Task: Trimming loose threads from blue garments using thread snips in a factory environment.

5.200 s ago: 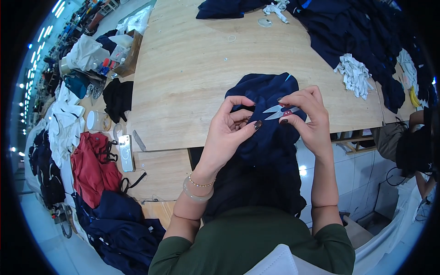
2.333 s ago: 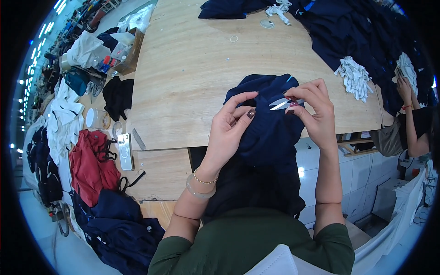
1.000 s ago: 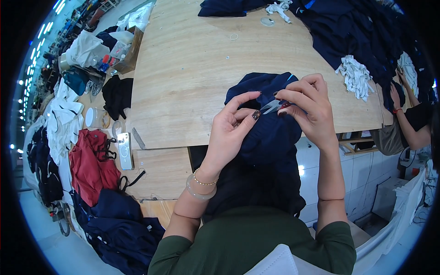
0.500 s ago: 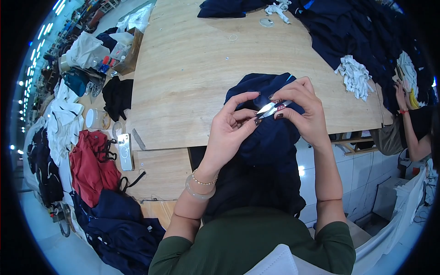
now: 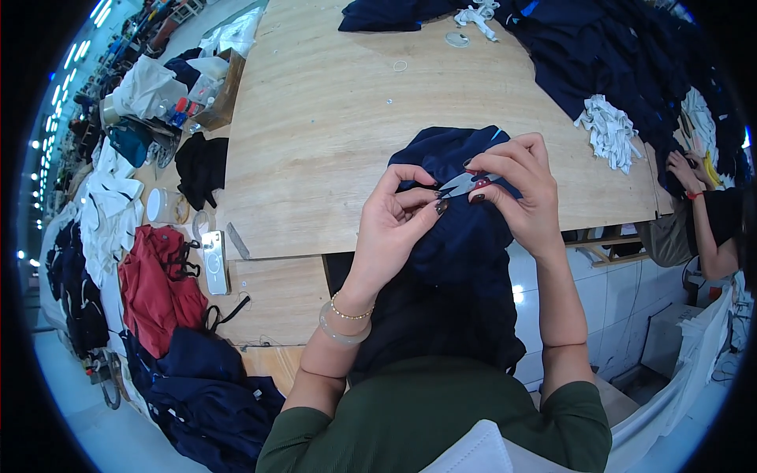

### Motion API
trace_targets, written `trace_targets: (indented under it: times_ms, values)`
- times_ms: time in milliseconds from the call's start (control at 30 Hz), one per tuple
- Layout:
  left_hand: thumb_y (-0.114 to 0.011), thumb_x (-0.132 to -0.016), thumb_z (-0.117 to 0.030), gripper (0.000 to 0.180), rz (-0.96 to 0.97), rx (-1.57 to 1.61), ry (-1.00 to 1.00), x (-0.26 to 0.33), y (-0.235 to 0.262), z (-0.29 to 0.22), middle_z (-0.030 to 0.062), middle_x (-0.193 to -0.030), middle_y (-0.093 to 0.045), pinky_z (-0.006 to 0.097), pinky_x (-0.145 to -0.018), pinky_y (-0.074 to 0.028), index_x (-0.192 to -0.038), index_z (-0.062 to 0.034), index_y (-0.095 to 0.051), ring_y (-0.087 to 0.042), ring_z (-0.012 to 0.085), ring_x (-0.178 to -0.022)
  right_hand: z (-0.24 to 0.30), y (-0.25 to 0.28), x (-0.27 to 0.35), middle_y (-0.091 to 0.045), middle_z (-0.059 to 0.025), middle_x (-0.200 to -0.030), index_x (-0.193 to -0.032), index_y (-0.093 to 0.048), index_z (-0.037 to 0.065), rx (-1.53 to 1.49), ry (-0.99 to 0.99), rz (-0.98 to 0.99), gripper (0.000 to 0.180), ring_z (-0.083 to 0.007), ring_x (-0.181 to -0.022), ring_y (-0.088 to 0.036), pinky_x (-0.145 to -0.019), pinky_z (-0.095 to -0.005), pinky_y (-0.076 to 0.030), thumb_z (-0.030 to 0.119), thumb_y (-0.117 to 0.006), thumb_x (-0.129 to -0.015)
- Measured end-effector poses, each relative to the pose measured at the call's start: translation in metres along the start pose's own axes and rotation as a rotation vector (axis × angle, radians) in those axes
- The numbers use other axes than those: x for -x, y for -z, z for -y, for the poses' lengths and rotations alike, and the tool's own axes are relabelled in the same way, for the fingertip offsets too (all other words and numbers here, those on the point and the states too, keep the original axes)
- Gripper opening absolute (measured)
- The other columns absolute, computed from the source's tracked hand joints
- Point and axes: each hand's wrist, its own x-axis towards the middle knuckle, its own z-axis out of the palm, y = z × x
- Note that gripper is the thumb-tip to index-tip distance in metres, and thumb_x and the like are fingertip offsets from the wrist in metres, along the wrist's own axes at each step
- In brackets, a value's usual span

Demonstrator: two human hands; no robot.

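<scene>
The navy garment (image 5: 457, 236) is soft, light and floppy, so I judge it best pinched close to the seam; my left hand (image 5: 394, 229) grasps a fold of it just below my right hand (image 5: 520, 197), which is closed on small metal thread snips (image 5: 465, 184) (blades resting on the cloth). It drapes dark, plain and crumpled from the wooden table (image 5: 331, 134) edge toward me

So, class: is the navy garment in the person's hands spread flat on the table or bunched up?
Bunched up. The navy garment is gathered between the left hand and right hand, draping off the wooden table edge.
</scene>
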Motion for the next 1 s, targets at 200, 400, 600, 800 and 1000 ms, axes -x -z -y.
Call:
trace_targets:
  times_ms: [200, 400, 600, 800, 1000]
  values:
    - [-0.061, -0.089, 0.006, 0.028, -0.005, 0.023, -0.013, -0.0004, -0.0022, -0.0007, 0.0040, -0.090, -0.065, 0.013, -0.066, -0.041, -0.112, -0.0029, -0.047, -0.054, 0.0005, -0.078, -0.0032, 0.0026, 0.0011, -0.065, -0.0019, -0.090, -0.092, -0.071, 0.008, 0.013, 0.000, -0.001, 0.023, -0.0226, -0.089, -0.049, -0.081, -0.0329, -0.041, 0.012, -0.076, -0.070]
    - [-0.061, -0.089, 0.006, 0.028, 0.000, 0.020, -0.010, -0.0013, -0.0017, -0.0015, 0.0041, -0.090, -0.064, 0.014, -0.069, -0.043, -0.112, -0.0026, -0.047, -0.056, 0.0012, -0.081, -0.0049, 0.0026, 0.0028, -0.066, -0.0019, -0.091, -0.092, -0.071, 0.008, 0.020, -0.018, -0.024, 0.023, -0.0226, -0.089, -0.050, -0.082, -0.0330, -0.041, 0.012, -0.076, -0.070]
    - [-0.061, -0.089, 0.005, 0.028, -0.001, 0.019, -0.005, -0.0008, -0.0016, -0.0001, 0.0041, -0.091, -0.064, 0.013, -0.069, -0.043, -0.112, -0.0024, -0.047, -0.056, 0.0013, -0.081, -0.0047, 0.0061, 0.0008, -0.066, -0.0015, -0.091, -0.093, -0.071, 0.009, 0.065, 0.005, -0.015, 0.024, -0.0227, -0.089, -0.050, -0.082, -0.0335, -0.041, 0.012, -0.076, -0.070]
    - [-0.062, -0.089, 0.005, 0.029, 0.011, 0.041, -0.015, -0.0016, 0.0000, 0.0006, 0.0048, -0.091, -0.066, 0.015, -0.072, -0.044, -0.113, -0.0020, -0.047, -0.058, 0.0026, -0.082, -0.0034, 0.0029, 0.0014, -0.066, -0.0014, -0.090, -0.093, -0.071, 0.009, 0.044, -0.022, -0.016, 0.023, -0.0226, -0.089, -0.050, -0.083, -0.0339, -0.040, 0.011, -0.076, -0.070]
    - [-0.061, -0.089, 0.005, 0.027, -0.006, 0.036, -0.010, -0.0030, -0.0030, -0.0019, 0.0042, -0.091, -0.065, 0.014, -0.072, -0.044, -0.113, -0.0018, -0.049, -0.057, 0.0021, -0.083, -0.0066, 0.0064, 0.0033, -0.066, -0.0012, -0.090, -0.093, -0.071, 0.009, 0.060, -0.029, -0.027, 0.025, -0.0223, -0.089, -0.051, -0.084, -0.0336, -0.039, 0.012, -0.076, -0.069]
